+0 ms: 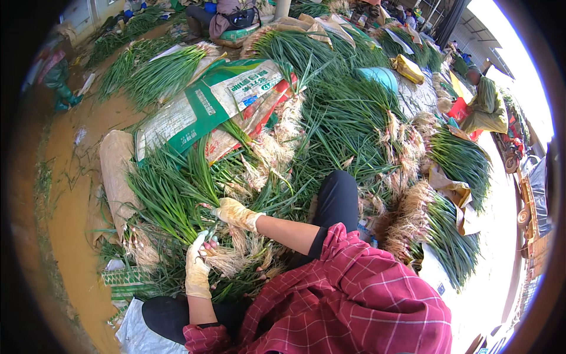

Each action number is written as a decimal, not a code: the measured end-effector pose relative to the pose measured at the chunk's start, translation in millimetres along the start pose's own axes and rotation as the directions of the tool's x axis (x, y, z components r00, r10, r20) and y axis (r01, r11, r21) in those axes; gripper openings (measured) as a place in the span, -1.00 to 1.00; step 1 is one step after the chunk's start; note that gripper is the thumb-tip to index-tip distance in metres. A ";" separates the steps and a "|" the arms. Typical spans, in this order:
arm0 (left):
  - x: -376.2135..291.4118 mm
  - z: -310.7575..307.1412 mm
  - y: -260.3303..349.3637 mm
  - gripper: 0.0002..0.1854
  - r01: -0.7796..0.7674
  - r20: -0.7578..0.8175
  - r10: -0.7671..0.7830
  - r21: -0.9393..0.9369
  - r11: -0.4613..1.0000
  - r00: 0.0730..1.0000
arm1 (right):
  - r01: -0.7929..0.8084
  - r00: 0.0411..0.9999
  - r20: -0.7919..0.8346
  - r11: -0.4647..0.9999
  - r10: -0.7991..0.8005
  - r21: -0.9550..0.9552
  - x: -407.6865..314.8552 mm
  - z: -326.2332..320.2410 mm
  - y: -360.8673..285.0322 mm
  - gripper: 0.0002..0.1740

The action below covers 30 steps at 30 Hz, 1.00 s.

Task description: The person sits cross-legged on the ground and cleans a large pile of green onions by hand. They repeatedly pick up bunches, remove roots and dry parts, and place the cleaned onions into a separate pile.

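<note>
Both hands wear stained, pale gloves. My left hand (197,270), lower left, is closed round the root end of a bunch of green onions (179,217), whose pinkish bulbs and shaggy roots stick out to its right. My right hand (234,213) is just above and to the right, its fingers on stalks near the bulbs of a neighbouring clump; its fingertips are partly hidden. The long green leaves point up and left. More loose green onions lie under and around both hands, roots turned towards my knees.
Printed woven sacks (185,116) lie beyond the hands. A large green onion heap (349,115) spreads ahead; trimmed-looking bundles (446,230) lie right. A burlap roll (117,168) borders muddy water (75,221). Other people sit or stand farther off, one in green boots (64,95).
</note>
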<state>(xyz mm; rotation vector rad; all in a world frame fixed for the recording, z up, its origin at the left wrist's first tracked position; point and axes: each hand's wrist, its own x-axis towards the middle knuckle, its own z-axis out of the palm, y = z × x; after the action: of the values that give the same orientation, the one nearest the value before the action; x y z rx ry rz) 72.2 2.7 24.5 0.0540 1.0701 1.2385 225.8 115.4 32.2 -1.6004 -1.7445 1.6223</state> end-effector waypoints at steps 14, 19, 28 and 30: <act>1.9 -40.6 22.0 -0.81 -0.116 0.195 0.159 -0.217 0.969 0.968 | -0.713 0.670 -0.743 0.277 -0.004 -0.644 -203.8 -512.3 29.7 -0.36; -4.7 -30.4 22.9 -0.79 -0.102 0.116 0.137 -0.269 0.958 0.984 | -0.623 0.345 -0.663 0.366 -0.664 -0.691 -163.4 -433.4 23.9 -0.55; -26.4 2.3 -1.2 -0.85 -0.092 -0.030 0.090 -0.069 0.993 0.995 | 0.077 0.975 0.161 0.910 -0.154 0.407 -44.4 3.9 11.8 -0.42; -36.1 1.4 -16.6 -0.84 -0.132 -0.060 0.130 -0.025 0.991 0.990 | -0.108 0.972 0.229 0.760 -0.055 0.641 -38.6 45.1 3.5 -0.51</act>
<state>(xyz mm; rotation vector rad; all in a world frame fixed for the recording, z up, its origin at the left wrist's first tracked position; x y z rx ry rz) 87.7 -31.1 38.6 0.0675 1.1129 1.3811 205.9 59.3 31.8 -1.1225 -1.0266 2.1821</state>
